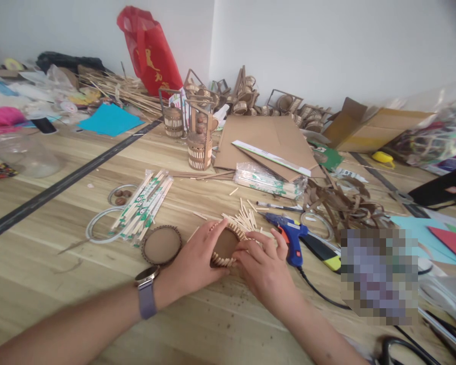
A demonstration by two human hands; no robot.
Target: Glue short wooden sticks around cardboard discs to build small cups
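My left hand (196,261) and my right hand (265,264) both wrap round a small round cardboard basket (225,247) ringed with short wooden sticks, held on the wooden table (61,284). The fingers of both hands press on its stick rim. A watch (147,290) sits on my left wrist. A flat cardboard disc (161,245) lies just left of my left hand. Loose cut sticks (244,218) lie beyond the basket. A blue glue gun (291,236) rests right of my right hand.
Wrapped chopstick packs (143,205) and a tape ring (101,226) lie at the left. Finished stick baskets (199,144), cardboard sheets (266,139), brown cardboard scraps (340,203), a red bag (150,50) and coloured paper (109,119) crowd the back. A black cord (319,294) runs right.
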